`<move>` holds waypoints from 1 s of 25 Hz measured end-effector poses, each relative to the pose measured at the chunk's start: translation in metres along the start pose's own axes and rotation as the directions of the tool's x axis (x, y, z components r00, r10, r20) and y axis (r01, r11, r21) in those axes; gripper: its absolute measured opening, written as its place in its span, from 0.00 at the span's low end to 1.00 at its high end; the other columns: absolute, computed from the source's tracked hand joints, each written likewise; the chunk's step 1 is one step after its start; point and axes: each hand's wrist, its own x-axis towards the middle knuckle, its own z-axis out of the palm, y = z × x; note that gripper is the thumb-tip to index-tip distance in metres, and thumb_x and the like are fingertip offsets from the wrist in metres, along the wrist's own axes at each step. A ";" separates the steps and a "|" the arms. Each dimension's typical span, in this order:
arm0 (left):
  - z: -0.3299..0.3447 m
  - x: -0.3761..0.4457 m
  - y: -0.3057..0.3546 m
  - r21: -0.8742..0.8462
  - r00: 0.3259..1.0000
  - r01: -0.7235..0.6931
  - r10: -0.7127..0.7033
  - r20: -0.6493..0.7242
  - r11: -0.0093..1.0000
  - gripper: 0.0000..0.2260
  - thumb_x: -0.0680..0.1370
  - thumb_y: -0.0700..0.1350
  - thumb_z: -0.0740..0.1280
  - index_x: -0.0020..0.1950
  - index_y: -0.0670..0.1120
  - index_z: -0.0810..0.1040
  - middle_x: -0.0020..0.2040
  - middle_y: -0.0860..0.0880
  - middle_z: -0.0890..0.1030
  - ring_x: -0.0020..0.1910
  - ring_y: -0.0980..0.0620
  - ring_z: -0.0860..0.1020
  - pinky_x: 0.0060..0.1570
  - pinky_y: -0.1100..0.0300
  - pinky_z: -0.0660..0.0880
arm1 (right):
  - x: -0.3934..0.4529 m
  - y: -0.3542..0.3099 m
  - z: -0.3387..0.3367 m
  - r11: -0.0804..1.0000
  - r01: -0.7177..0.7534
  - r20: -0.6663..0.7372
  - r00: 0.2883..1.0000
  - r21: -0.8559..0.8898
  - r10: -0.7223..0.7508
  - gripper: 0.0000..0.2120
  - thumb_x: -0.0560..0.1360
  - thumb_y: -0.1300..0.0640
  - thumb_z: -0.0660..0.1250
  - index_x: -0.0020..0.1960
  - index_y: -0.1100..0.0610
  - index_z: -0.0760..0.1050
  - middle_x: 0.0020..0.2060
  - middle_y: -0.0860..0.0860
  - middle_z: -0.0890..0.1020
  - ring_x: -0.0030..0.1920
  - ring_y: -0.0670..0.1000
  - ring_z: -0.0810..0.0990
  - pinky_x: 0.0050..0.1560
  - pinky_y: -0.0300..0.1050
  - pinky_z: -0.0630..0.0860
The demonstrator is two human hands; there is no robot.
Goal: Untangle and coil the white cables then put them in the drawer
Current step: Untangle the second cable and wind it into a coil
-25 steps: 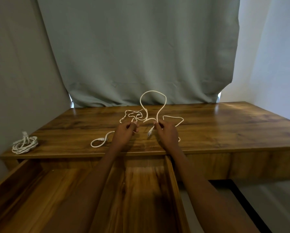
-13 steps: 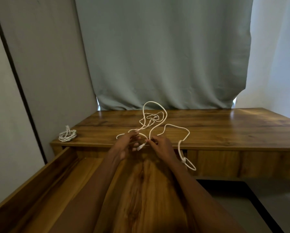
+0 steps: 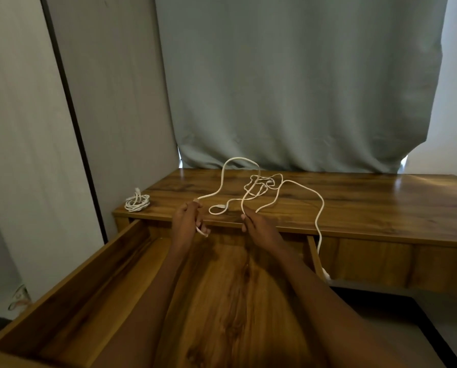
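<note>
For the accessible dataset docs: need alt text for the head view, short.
A person's left hand and right hand each pinch a strand of a tangled white cable over a wooden desk, above its open drawer. One strand hangs off the desk's front edge; a coiled cable lies at the desk's left corner.

The cable [image 3: 300,186] I hold is white along its whole length, knot included. The coiled cable [image 3: 137,203] at the desk corner is the same white, slightly greyer in shade. The desk [image 3: 368,205] is warm brown with dark streaked wood grain and a pale glossy sheen at its right. The drawer [image 3: 71,282] matches: brown sides, with a bold dark grain figure running down the middle of its floor. The curtain [image 3: 296,83] is plain muted grey-green, unpatterned. The wall panel [image 3: 28,144] is pale grey with a thin black vertical strip.
</note>
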 end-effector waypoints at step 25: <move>-0.051 0.039 -0.027 -0.140 0.819 0.061 -0.129 -0.559 0.988 0.17 0.83 0.54 0.54 0.55 0.45 0.78 0.31 0.51 0.71 0.27 0.55 0.66 0.27 0.59 0.61 | 0.085 0.026 -0.001 0.956 -0.249 0.647 0.757 0.156 0.091 0.35 0.70 0.64 0.61 0.74 0.43 0.69 0.78 0.54 0.66 0.75 0.55 0.65 0.75 0.53 0.63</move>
